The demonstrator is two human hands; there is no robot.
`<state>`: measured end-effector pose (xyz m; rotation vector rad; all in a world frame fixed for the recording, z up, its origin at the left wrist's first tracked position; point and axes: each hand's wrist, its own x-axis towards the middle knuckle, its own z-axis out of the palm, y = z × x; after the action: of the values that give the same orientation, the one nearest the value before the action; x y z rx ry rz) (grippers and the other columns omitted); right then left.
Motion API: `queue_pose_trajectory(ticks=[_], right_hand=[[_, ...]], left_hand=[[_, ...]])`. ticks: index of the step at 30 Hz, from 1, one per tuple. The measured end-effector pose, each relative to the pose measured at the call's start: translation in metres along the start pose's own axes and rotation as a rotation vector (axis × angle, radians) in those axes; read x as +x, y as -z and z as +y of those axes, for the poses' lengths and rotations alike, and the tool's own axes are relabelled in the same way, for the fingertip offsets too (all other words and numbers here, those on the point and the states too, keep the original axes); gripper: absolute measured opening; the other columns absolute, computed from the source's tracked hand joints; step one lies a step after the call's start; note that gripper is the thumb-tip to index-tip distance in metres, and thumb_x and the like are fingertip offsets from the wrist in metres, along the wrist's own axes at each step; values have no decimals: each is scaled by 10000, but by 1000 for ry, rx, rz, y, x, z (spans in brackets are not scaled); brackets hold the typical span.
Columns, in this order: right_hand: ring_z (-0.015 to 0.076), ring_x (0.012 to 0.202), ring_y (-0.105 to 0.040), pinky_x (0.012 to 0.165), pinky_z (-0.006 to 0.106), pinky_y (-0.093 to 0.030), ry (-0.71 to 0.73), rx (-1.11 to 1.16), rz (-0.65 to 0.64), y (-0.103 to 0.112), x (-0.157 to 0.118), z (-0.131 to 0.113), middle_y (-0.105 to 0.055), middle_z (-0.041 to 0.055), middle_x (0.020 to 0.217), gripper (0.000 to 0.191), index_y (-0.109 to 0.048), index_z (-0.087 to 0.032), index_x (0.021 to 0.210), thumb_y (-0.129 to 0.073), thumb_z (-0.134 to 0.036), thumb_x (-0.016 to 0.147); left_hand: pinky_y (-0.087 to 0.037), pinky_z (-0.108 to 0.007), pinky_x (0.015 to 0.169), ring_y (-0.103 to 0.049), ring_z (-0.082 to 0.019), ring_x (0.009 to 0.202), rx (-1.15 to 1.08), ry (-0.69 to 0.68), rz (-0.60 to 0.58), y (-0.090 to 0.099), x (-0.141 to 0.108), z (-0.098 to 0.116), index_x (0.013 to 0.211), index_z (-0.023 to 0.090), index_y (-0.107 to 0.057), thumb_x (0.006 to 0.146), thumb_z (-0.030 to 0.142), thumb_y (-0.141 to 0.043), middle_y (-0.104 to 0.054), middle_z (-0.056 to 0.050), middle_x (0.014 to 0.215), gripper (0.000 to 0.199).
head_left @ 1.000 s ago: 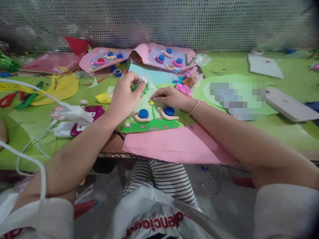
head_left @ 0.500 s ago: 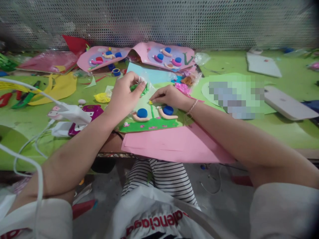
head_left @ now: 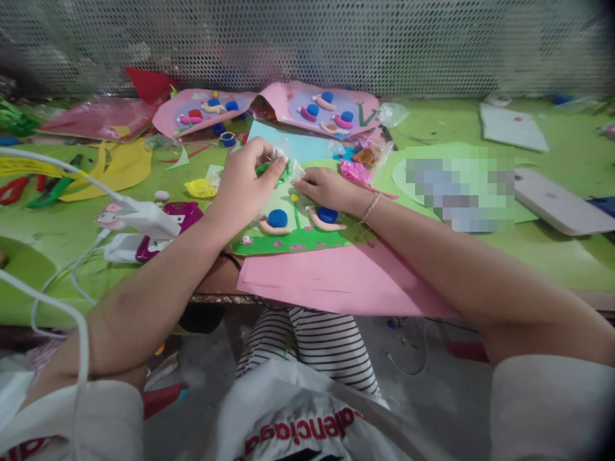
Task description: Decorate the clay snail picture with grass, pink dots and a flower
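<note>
My left hand is closed on a clear plastic wrapper with green clay, above the picture. The fingers of my right hand are pinched at the wrapper's right edge. Below them lies a light green sheet with a dark green strip along its bottom. Two snail shapes rest on it, the left with a blue shell, the right with a blue shell partly under my right hand. Between them stands a thin green stem with a small yellow dot on top.
Pink sheets lie at the table's front edge. White chargers and cables are on the left, near green-handled pliers. Finished snail pictures lie behind. A phone is on the right.
My right hand has moved up from the yellow dot to the plastic wrapper. My left hand stays closed on the wrapper. The whole view has shifted slightly.
</note>
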<state>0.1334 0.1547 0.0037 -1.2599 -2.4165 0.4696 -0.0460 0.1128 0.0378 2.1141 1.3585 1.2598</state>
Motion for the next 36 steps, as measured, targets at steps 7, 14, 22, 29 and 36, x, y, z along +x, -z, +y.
queue_pose_trajectory(ticks=[7,14,22,29,36], right_hand=[[71,552,-327,571,239,-248,51,-95,-125,2,2,-9,-407,-13,558,408,-431,-138,543,-393,-316,908],[73,537,-303,561,246,-232,-14,-136,-147,2,5,-11,-390,-13,528,402,-477,-124,549,-379,-284,904],[68,500,-333,541,229,-265,-21,-89,-177,6,5,-8,-394,-22,497,447,-469,-141,532,-380,-352,916],[87,550,-407,579,237,-290,-36,-80,-117,5,5,-8,-503,10,585,389,-531,-138,628,-363,-318,930],[94,552,-384,571,248,-260,-27,-108,-128,1,8,-5,-484,3,590,312,-541,-142,650,-437,-308,892]], left_hand=[[-508,-263,629,-602,-163,782,2,5,-2,0,-1,1,766,212,-490,811,285,-537,-599,-19,805,99],[-525,-268,692,-602,-153,793,-68,14,-15,-1,0,-2,782,213,-497,816,301,-539,-585,-8,813,103],[-543,-267,641,-591,-161,794,-92,45,-53,-1,-1,-2,786,226,-514,825,321,-535,-585,-22,841,105],[-533,-262,648,-590,-154,774,-86,32,-39,-1,-1,0,786,221,-521,825,306,-541,-594,-19,818,96],[-532,-270,631,-588,-159,765,-73,25,-50,-1,-2,-2,803,222,-510,830,323,-525,-584,-24,828,106]])
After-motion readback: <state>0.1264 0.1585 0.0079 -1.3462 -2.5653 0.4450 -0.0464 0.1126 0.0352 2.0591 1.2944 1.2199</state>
